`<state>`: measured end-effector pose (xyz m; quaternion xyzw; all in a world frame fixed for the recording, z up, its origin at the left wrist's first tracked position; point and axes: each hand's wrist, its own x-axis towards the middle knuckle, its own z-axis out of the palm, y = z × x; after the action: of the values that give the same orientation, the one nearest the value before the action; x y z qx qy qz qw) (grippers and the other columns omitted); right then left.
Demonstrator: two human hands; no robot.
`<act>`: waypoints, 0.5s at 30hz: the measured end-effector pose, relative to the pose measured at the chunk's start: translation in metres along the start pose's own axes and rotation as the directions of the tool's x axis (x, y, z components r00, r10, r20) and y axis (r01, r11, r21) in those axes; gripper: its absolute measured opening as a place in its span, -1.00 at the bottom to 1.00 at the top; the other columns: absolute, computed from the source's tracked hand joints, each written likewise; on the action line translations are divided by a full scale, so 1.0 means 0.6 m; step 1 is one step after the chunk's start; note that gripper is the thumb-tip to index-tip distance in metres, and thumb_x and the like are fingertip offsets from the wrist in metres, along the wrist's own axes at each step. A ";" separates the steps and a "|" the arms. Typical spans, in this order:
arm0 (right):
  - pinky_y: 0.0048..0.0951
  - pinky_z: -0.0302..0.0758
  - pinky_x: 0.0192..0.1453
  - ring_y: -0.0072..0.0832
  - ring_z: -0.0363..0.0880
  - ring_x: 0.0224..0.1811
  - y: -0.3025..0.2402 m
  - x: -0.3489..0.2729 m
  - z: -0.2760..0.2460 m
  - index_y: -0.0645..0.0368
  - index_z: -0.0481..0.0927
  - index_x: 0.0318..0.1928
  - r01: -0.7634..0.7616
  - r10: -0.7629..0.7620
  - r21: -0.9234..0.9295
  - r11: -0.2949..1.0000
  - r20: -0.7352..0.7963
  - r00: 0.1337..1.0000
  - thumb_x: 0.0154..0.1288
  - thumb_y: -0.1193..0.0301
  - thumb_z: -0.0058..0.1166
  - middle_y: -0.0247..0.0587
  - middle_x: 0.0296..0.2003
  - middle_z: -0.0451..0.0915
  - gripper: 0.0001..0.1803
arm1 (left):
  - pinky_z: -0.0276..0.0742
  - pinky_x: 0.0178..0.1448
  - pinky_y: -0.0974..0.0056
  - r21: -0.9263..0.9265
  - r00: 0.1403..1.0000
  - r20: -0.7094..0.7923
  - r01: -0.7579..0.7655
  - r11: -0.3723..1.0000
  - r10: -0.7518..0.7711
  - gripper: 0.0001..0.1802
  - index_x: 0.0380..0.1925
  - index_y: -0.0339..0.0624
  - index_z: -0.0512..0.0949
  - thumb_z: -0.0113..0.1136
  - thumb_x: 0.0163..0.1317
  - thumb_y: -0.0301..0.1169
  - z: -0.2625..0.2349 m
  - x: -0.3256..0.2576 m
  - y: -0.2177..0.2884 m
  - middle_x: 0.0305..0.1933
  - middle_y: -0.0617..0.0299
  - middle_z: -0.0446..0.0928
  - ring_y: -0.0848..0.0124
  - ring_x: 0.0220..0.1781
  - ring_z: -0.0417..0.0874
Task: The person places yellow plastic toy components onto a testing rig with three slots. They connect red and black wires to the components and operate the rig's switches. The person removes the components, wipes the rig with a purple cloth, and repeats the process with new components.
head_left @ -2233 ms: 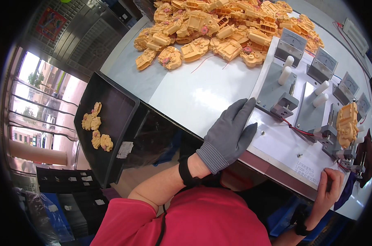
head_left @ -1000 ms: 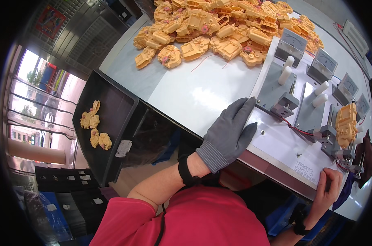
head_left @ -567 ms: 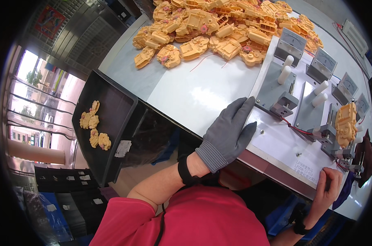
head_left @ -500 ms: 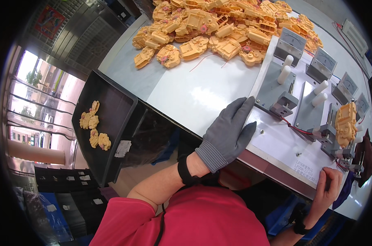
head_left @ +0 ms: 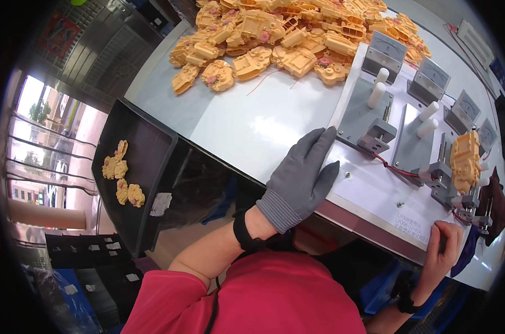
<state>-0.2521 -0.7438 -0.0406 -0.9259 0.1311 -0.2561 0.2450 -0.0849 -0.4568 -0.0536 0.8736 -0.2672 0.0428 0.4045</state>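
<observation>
My left hand [head_left: 301,177], in a grey knit glove, lies at the left edge of a white test board [head_left: 369,192]. Its fingers are stretched out and the thumb stands apart, with nothing held. My bare right hand [head_left: 445,247] rests at the board's front right corner, fingers loosely bent, thumb apart, no object visible in it. Beyond that hand, a yellow-orange plastic housing [head_left: 465,161] sits upright in a clamp fixture [head_left: 441,181] on the board. Closer to my left hand, another fixture plate [head_left: 364,114] with white pegs [head_left: 377,96] holds no housing.
Analog meters [head_left: 384,53] line the board's far side. A large pile of yellow-orange housings [head_left: 263,28] covers the back of the table [head_left: 252,119]. To the left, a black bin [head_left: 155,142] contains several housings. Dark cloth [head_left: 490,209] lies at the far right.
The whole view has shifted slightly, so the table and board appear a little farther left. Both hands keep their places on the board, and the housing stays in its fixture.
</observation>
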 end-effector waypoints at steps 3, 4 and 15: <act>-0.39 0.42 -0.01 -0.29 0.49 -0.16 -0.001 -0.001 -0.001 0.30 0.57 -0.21 -0.007 0.007 0.012 1.000 -0.010 1.000 0.24 0.66 0.18 -0.15 -0.28 0.50 -0.88 | 0.39 0.38 0.13 -0.014 1.000 0.001 0.001 1.000 -0.001 -0.41 0.37 -0.31 0.29 0.12 0.35 -0.44 -0.003 0.000 0.003 0.32 -0.18 0.35 -0.05 0.33 0.45; -0.39 0.42 -0.02 -0.29 0.49 -0.17 -0.002 -0.001 0.000 0.30 0.57 -0.22 -0.015 0.016 0.022 1.000 -0.020 1.000 0.23 0.66 0.19 -0.15 -0.28 0.50 -0.88 | 0.38 0.38 0.13 -0.021 1.000 0.003 -0.002 1.000 0.002 -0.41 0.37 -0.32 0.29 0.12 0.34 -0.46 -0.004 0.001 0.004 0.32 -0.18 0.36 -0.05 0.33 0.45; -0.31 0.39 -0.06 -0.29 0.51 -0.21 -0.007 0.015 0.002 0.13 0.67 -0.30 -0.023 0.023 0.011 1.000 -0.048 0.999 0.07 0.53 0.35 -0.27 -0.35 0.56 -0.84 | 0.23 0.49 0.09 0.039 0.998 0.047 -0.035 0.999 0.034 -0.46 0.38 -0.37 0.25 -0.05 0.43 -0.46 -0.002 0.007 -0.014 0.36 -0.16 0.33 0.00 0.41 0.35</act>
<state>-0.2433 -0.7430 -0.0355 -0.9165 0.1463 -0.2761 0.2497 -0.0768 -0.4535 -0.0573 0.8775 -0.2905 0.0350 0.3800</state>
